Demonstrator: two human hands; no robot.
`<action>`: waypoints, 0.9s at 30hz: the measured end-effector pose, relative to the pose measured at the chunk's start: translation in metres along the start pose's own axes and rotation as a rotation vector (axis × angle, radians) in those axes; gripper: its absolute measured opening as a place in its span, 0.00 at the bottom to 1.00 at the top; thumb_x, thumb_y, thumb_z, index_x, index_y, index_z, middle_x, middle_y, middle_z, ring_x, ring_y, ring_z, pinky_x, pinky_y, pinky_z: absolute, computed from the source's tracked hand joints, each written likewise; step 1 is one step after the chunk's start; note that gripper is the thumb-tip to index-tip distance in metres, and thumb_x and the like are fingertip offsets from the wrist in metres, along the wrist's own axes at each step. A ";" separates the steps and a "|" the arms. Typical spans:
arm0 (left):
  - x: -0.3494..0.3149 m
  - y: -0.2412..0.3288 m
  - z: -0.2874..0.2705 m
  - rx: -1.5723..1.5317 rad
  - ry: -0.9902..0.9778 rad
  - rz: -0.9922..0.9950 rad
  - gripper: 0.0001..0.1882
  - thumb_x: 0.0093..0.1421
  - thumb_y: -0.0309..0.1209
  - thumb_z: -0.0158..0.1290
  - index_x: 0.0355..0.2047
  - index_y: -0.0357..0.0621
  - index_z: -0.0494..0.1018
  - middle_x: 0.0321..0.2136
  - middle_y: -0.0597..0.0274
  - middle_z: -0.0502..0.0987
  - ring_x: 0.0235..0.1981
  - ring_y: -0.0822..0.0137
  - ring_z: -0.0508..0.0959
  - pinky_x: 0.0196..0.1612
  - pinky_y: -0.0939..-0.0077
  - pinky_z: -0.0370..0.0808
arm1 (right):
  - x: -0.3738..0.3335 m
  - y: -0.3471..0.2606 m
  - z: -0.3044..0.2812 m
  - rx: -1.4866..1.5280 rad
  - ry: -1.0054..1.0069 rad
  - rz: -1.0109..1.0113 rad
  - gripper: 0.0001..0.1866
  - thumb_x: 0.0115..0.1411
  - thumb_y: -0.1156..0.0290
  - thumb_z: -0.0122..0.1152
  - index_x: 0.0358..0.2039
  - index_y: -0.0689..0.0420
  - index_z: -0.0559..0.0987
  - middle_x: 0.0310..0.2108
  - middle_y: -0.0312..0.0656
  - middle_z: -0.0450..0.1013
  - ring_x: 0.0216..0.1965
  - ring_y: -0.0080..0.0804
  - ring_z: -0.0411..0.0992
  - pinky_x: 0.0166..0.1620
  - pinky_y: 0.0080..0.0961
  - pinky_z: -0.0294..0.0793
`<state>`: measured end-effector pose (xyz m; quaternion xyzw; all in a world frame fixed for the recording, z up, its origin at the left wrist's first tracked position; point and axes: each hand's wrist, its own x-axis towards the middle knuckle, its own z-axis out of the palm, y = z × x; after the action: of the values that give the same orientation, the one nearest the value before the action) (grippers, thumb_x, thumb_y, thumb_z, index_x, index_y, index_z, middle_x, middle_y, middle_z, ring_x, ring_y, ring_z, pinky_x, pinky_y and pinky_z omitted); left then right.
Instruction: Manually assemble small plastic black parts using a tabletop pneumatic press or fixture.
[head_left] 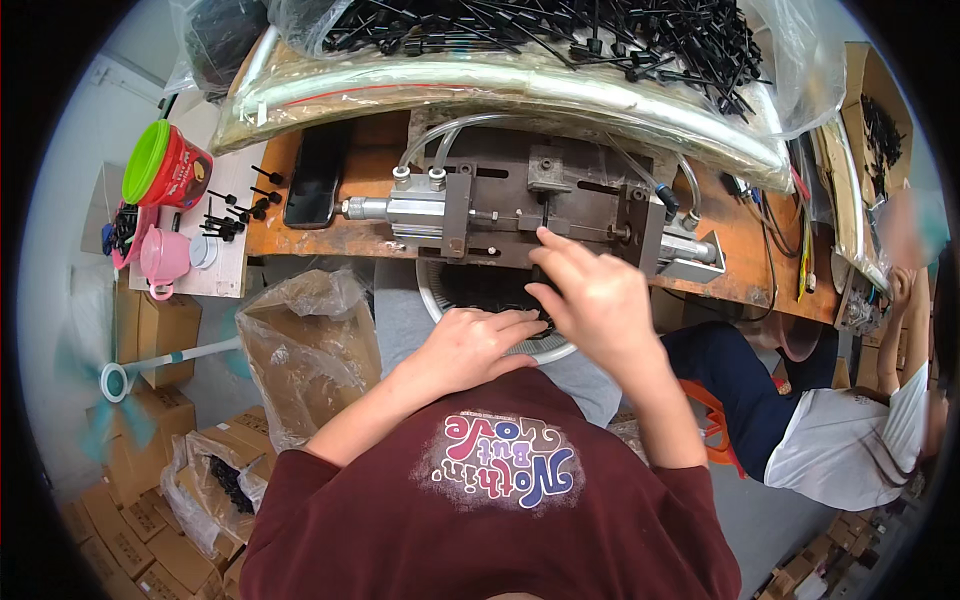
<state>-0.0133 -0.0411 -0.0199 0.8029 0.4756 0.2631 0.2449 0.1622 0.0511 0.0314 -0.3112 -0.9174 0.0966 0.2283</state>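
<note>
A black phone (317, 175) lay on the wooden surface (745, 250), left of the metal fixture. Further left, a red tub (178, 168) with a green lid lay tipped beside a pink cup (164, 256), with loose black pins (238, 213) between them and the phone. A clear bag of black parts (560, 40) filled the far edge. Cardboard boxes (140, 330) stood on the floor at left, near a crumpled plastic bag (310, 345). Another person (840, 430) in white sat at right.

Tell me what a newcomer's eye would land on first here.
Probably the grey metal pneumatic fixture on the worn orange bench, where the right hand reaches its slide. Just below, the left hand rests at a round white basket of black parts. Above, a clear plastic bag of black stemmed pieces spreads wide.
</note>
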 end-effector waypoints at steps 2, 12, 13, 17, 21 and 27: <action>-0.003 -0.002 -0.002 0.014 0.045 0.029 0.19 0.53 0.37 0.65 0.45 0.45 0.79 0.43 0.60 0.82 0.33 0.58 0.84 0.35 0.69 0.81 | 0.023 0.017 -0.024 0.092 0.178 -0.063 0.15 0.51 0.69 0.70 0.39 0.57 0.79 0.40 0.44 0.79 0.33 0.38 0.80 0.34 0.30 0.80; -0.009 0.006 0.001 0.011 0.088 0.104 0.15 0.56 0.35 0.63 0.43 0.47 0.80 0.40 0.62 0.83 0.32 0.62 0.84 0.34 0.70 0.81 | 0.155 0.135 -0.084 -0.572 -0.100 -0.037 0.30 0.46 0.82 0.64 0.52 0.50 0.72 0.49 0.40 0.75 0.49 0.46 0.75 0.49 0.40 0.77; -0.010 0.007 0.001 0.009 0.098 0.101 0.14 0.56 0.35 0.63 0.42 0.47 0.80 0.40 0.63 0.83 0.31 0.62 0.83 0.34 0.71 0.81 | 0.162 0.132 -0.081 -0.581 -0.132 -0.014 0.31 0.46 0.83 0.63 0.53 0.51 0.72 0.49 0.40 0.74 0.49 0.47 0.75 0.49 0.40 0.77; -0.014 0.006 0.000 -0.007 0.117 0.104 0.13 0.56 0.35 0.63 0.41 0.47 0.81 0.39 0.63 0.83 0.31 0.63 0.83 0.34 0.71 0.81 | 0.173 0.129 -0.076 -0.593 -0.191 0.017 0.31 0.45 0.84 0.62 0.53 0.53 0.72 0.49 0.43 0.73 0.49 0.48 0.75 0.50 0.41 0.77; -0.013 0.007 -0.002 -0.007 0.123 0.107 0.12 0.56 0.35 0.63 0.40 0.47 0.81 0.39 0.64 0.83 0.31 0.64 0.83 0.34 0.71 0.80 | 0.173 0.141 -0.082 -0.561 -0.256 -0.019 0.27 0.46 0.83 0.62 0.50 0.55 0.74 0.49 0.43 0.72 0.49 0.47 0.74 0.50 0.40 0.77; -0.007 0.011 -0.004 0.016 0.138 0.154 0.13 0.56 0.36 0.63 0.40 0.47 0.81 0.39 0.65 0.83 0.31 0.65 0.83 0.32 0.73 0.79 | 0.166 0.146 -0.084 -0.543 -0.214 -0.116 0.25 0.49 0.82 0.61 0.50 0.58 0.75 0.48 0.44 0.73 0.50 0.48 0.73 0.52 0.40 0.75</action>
<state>-0.0125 -0.0516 -0.0112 0.8188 0.4304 0.3320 0.1844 0.1625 0.2712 0.1179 -0.2960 -0.9448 -0.1332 0.0438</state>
